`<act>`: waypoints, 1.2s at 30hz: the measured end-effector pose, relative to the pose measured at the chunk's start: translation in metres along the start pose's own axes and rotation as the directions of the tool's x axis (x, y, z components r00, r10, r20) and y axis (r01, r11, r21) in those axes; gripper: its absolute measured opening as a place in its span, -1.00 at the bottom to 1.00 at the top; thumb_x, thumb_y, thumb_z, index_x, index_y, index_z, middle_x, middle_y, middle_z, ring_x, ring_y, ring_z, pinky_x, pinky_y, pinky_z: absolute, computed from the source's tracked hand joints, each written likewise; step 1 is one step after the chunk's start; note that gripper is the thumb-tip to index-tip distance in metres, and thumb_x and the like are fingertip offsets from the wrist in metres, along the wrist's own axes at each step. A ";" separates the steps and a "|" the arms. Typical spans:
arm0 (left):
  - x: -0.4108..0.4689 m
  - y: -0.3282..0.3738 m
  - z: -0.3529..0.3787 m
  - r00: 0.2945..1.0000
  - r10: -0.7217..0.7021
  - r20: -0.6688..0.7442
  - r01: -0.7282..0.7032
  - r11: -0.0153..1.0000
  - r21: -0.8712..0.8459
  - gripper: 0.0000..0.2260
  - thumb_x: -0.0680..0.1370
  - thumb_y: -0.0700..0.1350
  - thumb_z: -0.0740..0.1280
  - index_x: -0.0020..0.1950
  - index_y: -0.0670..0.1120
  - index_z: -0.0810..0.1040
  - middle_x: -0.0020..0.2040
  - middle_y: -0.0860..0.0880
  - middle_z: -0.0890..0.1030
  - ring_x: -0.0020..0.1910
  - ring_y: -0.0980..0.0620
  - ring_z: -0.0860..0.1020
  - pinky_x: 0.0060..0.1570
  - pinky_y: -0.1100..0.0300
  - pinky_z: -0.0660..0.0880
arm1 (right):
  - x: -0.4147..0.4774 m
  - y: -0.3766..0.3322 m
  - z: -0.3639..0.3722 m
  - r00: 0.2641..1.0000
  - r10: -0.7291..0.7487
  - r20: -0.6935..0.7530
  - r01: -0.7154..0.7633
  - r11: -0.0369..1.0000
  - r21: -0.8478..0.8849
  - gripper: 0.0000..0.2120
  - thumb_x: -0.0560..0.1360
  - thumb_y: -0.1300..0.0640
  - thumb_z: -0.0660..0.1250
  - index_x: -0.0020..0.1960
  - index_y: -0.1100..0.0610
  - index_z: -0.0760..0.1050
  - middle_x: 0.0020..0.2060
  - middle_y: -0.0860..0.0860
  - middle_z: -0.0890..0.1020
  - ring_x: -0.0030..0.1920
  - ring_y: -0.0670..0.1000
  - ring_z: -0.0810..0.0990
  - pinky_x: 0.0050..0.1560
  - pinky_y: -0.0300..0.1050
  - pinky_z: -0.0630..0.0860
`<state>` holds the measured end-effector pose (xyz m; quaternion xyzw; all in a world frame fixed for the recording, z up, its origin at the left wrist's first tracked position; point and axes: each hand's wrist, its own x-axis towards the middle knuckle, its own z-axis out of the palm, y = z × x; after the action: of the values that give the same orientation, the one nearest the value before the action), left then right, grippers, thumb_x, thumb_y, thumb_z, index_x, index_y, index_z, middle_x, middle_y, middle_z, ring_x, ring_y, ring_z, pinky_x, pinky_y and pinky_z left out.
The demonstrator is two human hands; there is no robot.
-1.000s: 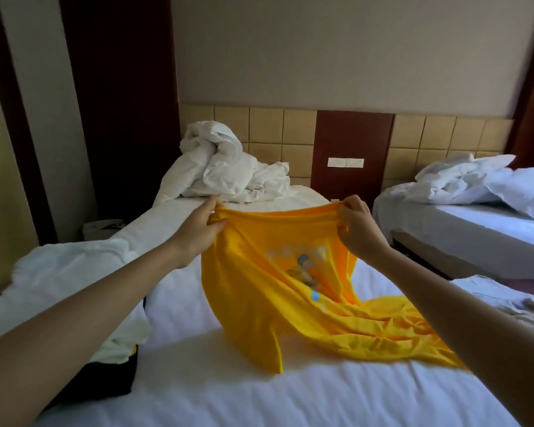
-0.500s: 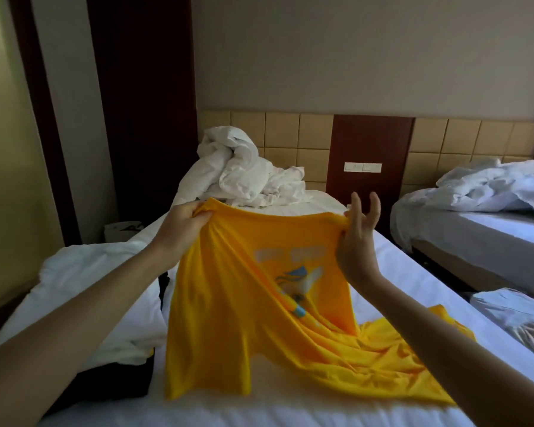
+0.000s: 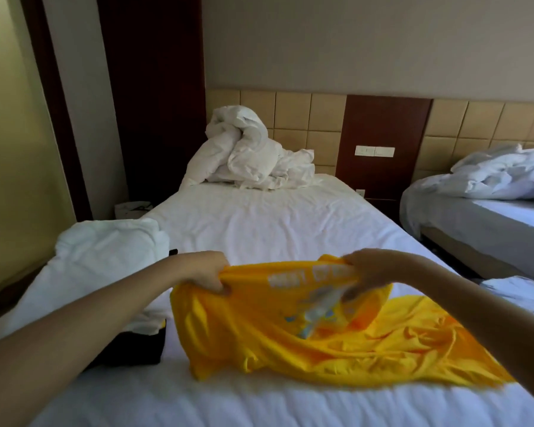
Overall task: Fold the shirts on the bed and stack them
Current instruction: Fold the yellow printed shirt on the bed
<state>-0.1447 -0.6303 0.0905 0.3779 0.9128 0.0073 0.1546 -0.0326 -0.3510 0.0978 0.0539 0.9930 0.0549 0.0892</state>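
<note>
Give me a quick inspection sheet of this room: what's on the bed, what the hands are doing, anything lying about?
Surface: bed with white sheet, lightly creased.
Job's things: yellow shirt, rumpled on the sheet, top edge lifted; no stack seen.
Clutter: white duvet bundled at the head end; white bedding on the left over a black item; pale cloth at the right edge, kind unclear.
Hands: left hand and right hand each grip the shirt's top edge.
Cables: nothing seen.
Surroundings: second bed on the right, tan padded headboard, wall switch plate.
</note>
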 end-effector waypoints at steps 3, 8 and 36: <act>0.002 0.003 -0.003 0.983 0.006 -0.182 -0.094 0.873 -0.478 -0.84 0.60 -0.23 0.21 -0.12 -0.15 0.54 -0.18 -0.09 0.56 -0.23 0.03 0.53 -0.24 0.30 0.44 | -0.007 0.014 0.005 0.992 0.048 -0.119 -0.076 0.966 -0.249 -0.58 0.47 -0.16 0.32 0.23 0.05 0.46 0.15 0.02 0.55 0.19 0.06 0.51 0.07 -0.11 0.40; -0.001 0.019 0.004 0.963 -0.002 -0.269 -0.241 0.438 -0.866 -0.82 0.63 -0.25 0.17 0.03 -0.04 0.54 -0.13 -0.10 0.62 -0.20 -0.02 0.62 -0.19 0.14 0.60 | -0.029 0.040 0.006 0.989 -0.006 -0.146 0.101 0.746 0.658 -0.89 0.52 0.25 0.32 0.04 0.19 0.54 -0.07 0.10 0.63 -0.13 -0.05 0.58 -0.15 -0.30 0.52; -0.013 0.040 -0.040 0.929 0.322 0.182 -0.112 0.715 -0.690 -0.20 -0.09 0.29 0.59 0.10 0.15 0.49 -0.03 0.11 0.67 -0.10 0.08 0.67 -0.19 0.21 0.60 | -0.081 0.061 -0.052 0.969 -0.112 0.219 -0.107 0.611 0.784 -0.32 -0.01 -0.17 0.61 0.02 0.10 0.53 -0.09 0.00 0.70 -0.16 -0.05 0.68 -0.24 -0.25 0.58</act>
<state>-0.1203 -0.6063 0.1372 0.3995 0.7646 0.2970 0.4093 0.0430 -0.3058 0.1694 0.0925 0.8960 -0.3958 0.1786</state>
